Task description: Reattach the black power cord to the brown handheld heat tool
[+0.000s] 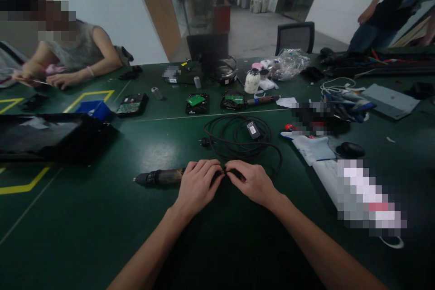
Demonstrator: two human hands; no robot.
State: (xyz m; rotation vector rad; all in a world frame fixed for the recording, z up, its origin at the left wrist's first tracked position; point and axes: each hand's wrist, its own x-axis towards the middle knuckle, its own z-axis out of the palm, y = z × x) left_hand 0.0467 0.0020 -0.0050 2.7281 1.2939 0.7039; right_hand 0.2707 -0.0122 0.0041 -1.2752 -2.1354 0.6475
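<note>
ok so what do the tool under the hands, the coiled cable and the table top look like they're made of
The tool is probably dark hard plastic, with a brownish middle section and dull glints. The cable looks like a black rubber or PVC sheath, matte, lying in limp loops. The table top seems to be a dark green coating or laminate, smooth with a soft sheen of light.

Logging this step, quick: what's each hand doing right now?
Left hand: closed on the tool, at its cable end.
Right hand: closed on the cable, right beside the tool.
</note>
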